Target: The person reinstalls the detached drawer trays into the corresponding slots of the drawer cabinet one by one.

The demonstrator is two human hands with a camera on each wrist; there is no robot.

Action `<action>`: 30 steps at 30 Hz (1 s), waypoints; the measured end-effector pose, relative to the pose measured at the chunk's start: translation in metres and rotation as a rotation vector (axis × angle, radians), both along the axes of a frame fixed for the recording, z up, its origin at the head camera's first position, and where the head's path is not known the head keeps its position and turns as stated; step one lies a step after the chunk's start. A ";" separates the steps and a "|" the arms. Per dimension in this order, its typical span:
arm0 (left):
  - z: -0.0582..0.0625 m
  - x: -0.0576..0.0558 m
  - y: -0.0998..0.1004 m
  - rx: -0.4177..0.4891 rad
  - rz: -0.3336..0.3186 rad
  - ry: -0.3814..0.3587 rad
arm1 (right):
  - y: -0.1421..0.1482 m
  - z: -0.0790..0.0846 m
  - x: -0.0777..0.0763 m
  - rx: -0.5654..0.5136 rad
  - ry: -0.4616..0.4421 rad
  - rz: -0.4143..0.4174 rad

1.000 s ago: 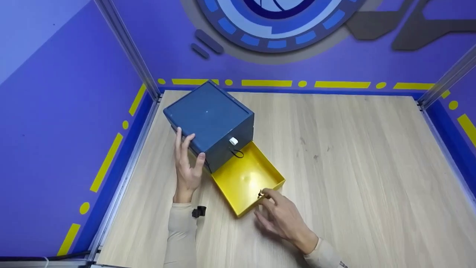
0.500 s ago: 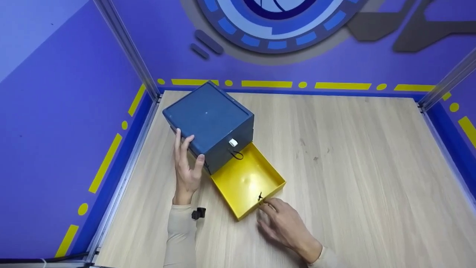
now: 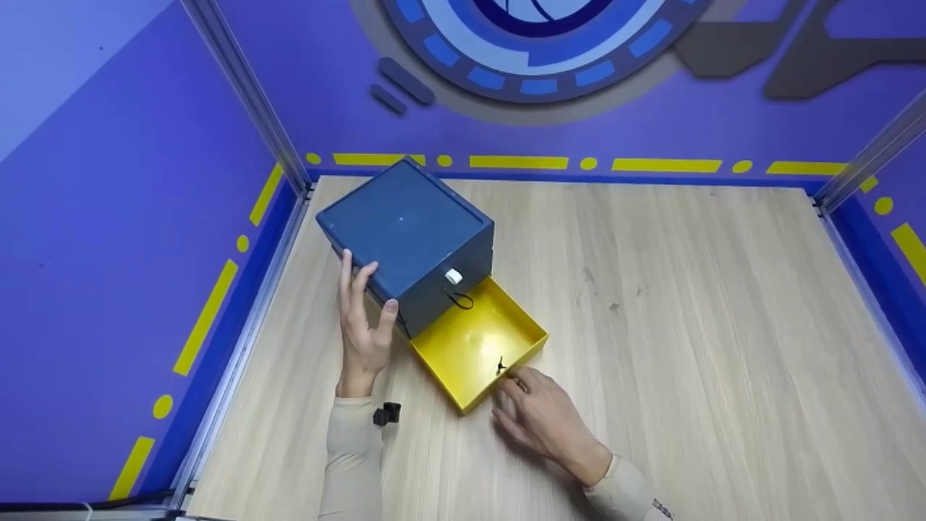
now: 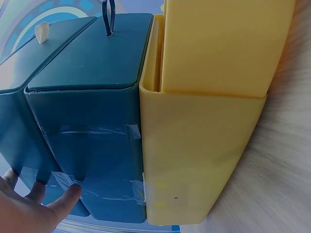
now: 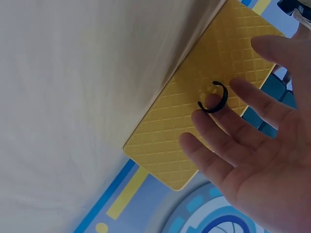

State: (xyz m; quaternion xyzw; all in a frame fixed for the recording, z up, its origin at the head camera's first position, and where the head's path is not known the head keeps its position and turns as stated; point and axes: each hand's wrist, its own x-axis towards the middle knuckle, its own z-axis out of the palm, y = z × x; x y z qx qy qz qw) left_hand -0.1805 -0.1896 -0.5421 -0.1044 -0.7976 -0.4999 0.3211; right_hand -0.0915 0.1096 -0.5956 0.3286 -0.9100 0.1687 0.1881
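Note:
Stacked blue drawer boxes point(image 3: 405, 231) sit above a yellow drawer casing point(image 4: 189, 160). Out of that casing juts a yellow drawer point(image 3: 463, 354), its inside bare apart from a black knot point(image 3: 500, 365) at the front wall. My left hand point(image 3: 365, 344) rests its spread fingertips against the side of the blue boxes. At the drawer's front, my right hand point(image 3: 546, 416) touches the face with loosely bent fingers. In the right wrist view a black pull loop point(image 5: 224, 97) stands out from that textured face, with one fingertip at it.
A white knob point(image 3: 453, 276) marks the upper blue box, and a black loop point(image 3: 463, 300) hangs from the lower one. The wooden table point(image 3: 687, 325) extends to the right. Purple panels point(image 3: 145, 239) wall in the left and back.
The right hand has shifted from the drawer's front rim down to its face. The yellow drawer has slid slightly inward. The left hand stays in place.

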 end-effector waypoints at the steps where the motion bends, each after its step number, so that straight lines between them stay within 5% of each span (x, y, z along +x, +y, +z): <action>1: 0.000 0.000 0.000 0.000 0.000 0.002 | -0.001 0.000 -0.002 0.003 -0.005 0.000; 30: -0.001 -0.001 0.000 0.006 0.001 0.004 | -0.012 0.000 -0.019 -0.016 -0.056 -0.005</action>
